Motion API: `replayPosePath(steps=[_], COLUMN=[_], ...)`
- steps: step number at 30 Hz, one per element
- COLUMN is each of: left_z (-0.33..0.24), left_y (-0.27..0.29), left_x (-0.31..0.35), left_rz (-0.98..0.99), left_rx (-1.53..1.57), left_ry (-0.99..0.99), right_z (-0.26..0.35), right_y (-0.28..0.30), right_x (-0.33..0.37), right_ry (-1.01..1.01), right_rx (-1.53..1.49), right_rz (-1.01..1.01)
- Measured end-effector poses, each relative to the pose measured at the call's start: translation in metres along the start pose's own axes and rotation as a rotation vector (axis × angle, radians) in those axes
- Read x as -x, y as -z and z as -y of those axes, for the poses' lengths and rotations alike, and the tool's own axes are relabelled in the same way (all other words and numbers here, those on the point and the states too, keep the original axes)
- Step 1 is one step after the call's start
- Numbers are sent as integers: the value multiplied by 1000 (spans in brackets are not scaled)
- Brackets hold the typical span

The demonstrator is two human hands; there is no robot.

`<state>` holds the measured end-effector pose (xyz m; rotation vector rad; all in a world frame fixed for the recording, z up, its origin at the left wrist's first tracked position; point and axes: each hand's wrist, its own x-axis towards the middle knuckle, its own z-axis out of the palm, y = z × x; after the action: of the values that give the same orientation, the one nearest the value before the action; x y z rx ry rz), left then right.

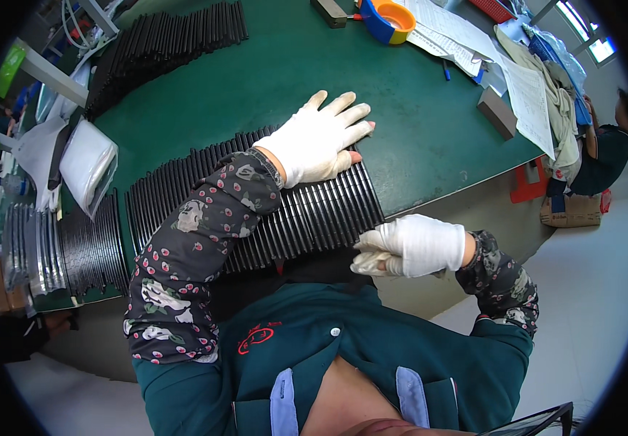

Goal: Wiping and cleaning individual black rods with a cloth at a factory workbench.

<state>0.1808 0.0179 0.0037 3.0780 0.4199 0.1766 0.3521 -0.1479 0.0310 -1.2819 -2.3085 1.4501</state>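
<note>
A long row of slim black rods (321, 218) lies side by side along the near edge of the green table. Across the far right part of this row rests my left hand (314, 142), palm down in a white glove with bare fingertips, its fingers spread. My right hand (415, 247), also white-gloved, is beside the row's right end, off the table's near edge. Its fingers are curled together, and whatever they may hold is hidden from view. Patterned dark sleeves cover both forearms.
More black rods (161, 43) are heaped at the far left, with wrapped bundles (34, 247) at the left edge. A blue-and-yellow tape roll (389, 20), paper sheets (528, 102) and grey blocks (497, 112) sit toward the right. Another person (608, 156) is at far right.
</note>
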Motion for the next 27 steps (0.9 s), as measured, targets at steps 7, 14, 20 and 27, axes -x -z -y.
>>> replayPosePath(steps=[7, 14, 20, 27], left_z=[-3, -4, -1, -5], left_y=[5, -4, -1, -1], left_x=[-6, -6, -8, -8], left_rz=[6, -55, -50, -66], left_rx=[6, -11, -33, -7], left_ry=[25, 19, -4, 22], right_z=[23, 14, -10, 14], right_y=[65, 37, 44, 58], right_x=[-32, -10, -35, -6], right_ry=[296, 294, 356, 452], right_rx=[450, 183, 323, 9], right_rz=[-517, 309, -304, -44])
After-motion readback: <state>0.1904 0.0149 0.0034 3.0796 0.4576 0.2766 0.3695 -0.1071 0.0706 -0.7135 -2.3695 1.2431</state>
